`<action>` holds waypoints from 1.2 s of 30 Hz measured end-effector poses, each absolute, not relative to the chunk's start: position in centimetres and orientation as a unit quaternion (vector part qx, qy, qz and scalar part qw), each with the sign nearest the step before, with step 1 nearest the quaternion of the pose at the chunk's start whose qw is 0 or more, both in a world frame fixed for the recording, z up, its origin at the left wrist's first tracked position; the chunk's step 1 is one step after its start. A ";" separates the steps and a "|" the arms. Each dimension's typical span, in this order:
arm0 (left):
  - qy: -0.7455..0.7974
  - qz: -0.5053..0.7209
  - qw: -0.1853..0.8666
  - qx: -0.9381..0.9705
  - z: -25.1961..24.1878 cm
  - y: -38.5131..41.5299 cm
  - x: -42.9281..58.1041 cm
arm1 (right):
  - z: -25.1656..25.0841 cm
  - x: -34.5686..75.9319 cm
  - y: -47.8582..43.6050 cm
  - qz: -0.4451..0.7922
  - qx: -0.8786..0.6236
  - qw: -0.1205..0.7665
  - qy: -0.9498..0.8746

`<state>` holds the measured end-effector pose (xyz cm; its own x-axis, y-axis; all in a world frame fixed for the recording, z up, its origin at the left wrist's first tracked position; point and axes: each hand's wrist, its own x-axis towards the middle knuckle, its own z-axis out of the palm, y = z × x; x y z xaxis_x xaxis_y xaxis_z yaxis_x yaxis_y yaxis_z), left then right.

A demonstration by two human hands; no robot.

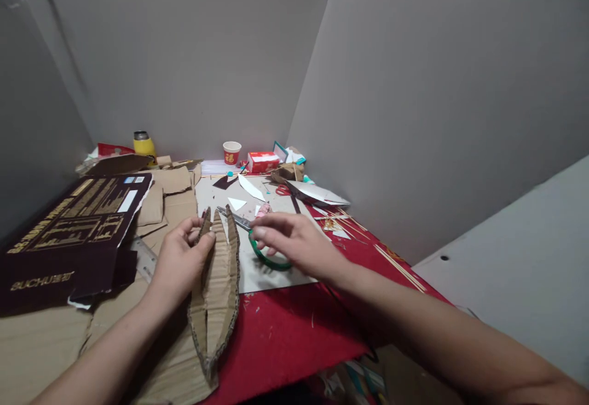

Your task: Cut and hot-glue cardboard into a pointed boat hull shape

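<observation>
My left hand (184,258) pinches the upper left edge of a long, leaf-shaped piece of corrugated cardboard (219,294), thumb in front. The piece has raised, ragged side walls, pointed tips at its far end and one joined tip near me. Just right of the far tips, a pair of scissors (267,262) with green handles points its metal blades left toward the cardboard. My right hand (294,239) is closed around the upper part of the scissors' handles, fingers curled; part of the handles is hidden behind it.
A dark printed box (69,233) and cardboard sheets (41,337) cover the left side. White paper scraps (251,187), red scissors (282,190) and a silvery leaf-shaped piece (317,193) lie beyond. A paper cup (231,153) and yellow bottle (144,145) stand at the back. Thin sticks (400,268) lie right.
</observation>
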<state>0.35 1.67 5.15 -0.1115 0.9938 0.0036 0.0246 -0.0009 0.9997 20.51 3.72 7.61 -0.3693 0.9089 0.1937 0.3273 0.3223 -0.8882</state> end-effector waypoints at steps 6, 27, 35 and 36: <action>0.496 0.556 0.430 0.510 4.8 1.5 0.7 | 5.7 15.9 3.7 0.548 -0.399 0.382 -0.628; 0.571 0.566 0.274 0.527 5.9 0.9 0.1 | 5.0 14.8 4.1 0.527 -0.368 0.450 -0.620; 0.576 0.555 0.221 0.559 5.8 0.8 0.3 | 4.7 14.9 4.0 0.488 -0.372 0.447 -0.651; 0.573 0.553 0.219 0.564 5.8 0.8 0.3 | 4.7 15.0 4.0 0.482 -0.373 0.445 -0.656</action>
<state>0.32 0.81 5.81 -0.2670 0.8885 0.3731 0.4040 -0.2482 0.8804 14.96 4.05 4.73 -0.3247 0.9188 0.2243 0.0599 0.2566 -0.9647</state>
